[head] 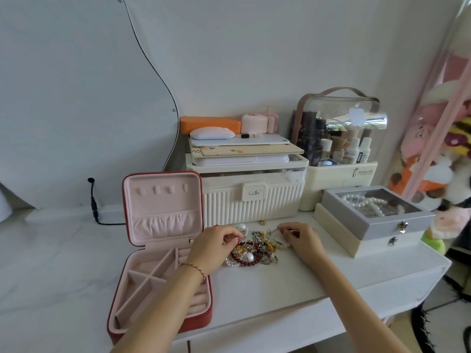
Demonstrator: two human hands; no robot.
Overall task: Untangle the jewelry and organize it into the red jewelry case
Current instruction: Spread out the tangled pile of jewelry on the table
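Centrally, a tangled pile of jewelry (254,247) is being worked on the white counter (280,284), just in front of a ribbed white storage box (252,200). Pearl strands, dark red beads and gold and silver pieces are being shown knotted together in it. The left hand (216,242) is being held over the pile's left edge, its grip narrowed to a pinch at the beads there; which strand is being pinched cannot be told. The right hand (298,238) is being kept at the pile's upper right, its grip closed in a pinch on a thin bangle (276,231) beside a pearl bracelet. The red jewelry case (163,253) is being left open just to the left of the pile, its lid upright and its pink compartments showing; the left forearm is being carried across its right side. A grey box of pearls (374,212) is being kept at the right, stacked on a cream box.
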